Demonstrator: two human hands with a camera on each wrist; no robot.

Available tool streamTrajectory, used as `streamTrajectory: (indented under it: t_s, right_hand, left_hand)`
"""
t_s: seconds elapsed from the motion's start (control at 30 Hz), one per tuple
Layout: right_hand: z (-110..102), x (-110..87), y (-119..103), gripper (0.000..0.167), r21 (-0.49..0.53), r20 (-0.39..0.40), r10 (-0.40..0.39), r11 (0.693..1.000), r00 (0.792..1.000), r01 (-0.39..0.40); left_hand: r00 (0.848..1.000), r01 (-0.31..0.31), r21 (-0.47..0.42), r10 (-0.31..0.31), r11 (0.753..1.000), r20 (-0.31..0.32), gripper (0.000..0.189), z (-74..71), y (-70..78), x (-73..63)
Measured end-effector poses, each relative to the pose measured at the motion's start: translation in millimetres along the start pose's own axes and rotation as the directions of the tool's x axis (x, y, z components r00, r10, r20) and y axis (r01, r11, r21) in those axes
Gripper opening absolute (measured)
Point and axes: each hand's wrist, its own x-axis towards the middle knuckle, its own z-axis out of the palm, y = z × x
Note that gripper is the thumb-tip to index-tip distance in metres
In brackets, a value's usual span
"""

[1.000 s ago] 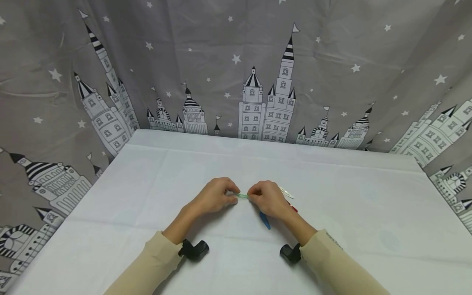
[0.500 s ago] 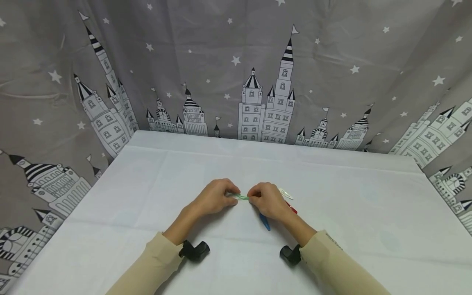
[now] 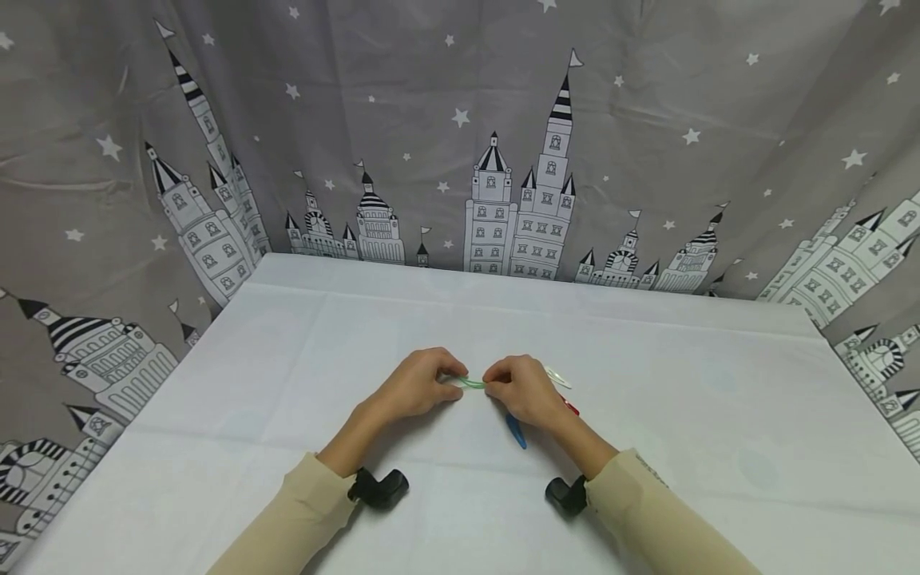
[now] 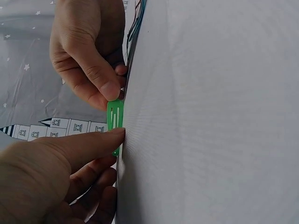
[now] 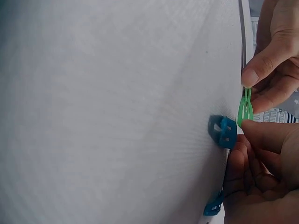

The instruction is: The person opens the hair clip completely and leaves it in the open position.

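Observation:
A green snap hair clip (image 4: 114, 114) with slots along its length is stretched between both hands just over the white table. My left hand (image 3: 422, 383) pinches its left end between thumb and fingers. The other end is pinched by my right hand (image 3: 523, 389), seen at the top of the left wrist view. In the right wrist view the clip's middle shows between the two sets of fingertips, its strips spread slightly apart. Under and beside my right hand lies a blue slotted hair clip (image 5: 227, 133), partly hidden in the head view.
A red piece (image 3: 571, 406) and a pale hair clip (image 3: 557, 377) lie just beyond my right hand. Another blue piece (image 5: 215, 205) shows low in the right wrist view. Behind the white table (image 3: 287, 367) hangs a grey castle-print curtain (image 3: 402, 96).
The green hair clip between my hands has gone from nearly straight to slightly bowed. Both hands keep their pinch and have hardly moved.

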Motion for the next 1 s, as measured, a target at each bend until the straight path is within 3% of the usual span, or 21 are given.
streamTrajectory:
  t_s: [1.0]
  right_hand:
    - [-0.8,-1.4,6.4,0.007,0.090,0.001,0.038,0.995,0.999,-0.038]
  left_hand:
    - [0.999,0.040,-0.051,-0.041,0.998,-0.020,0.026,2.6,-2.7,-2.0]
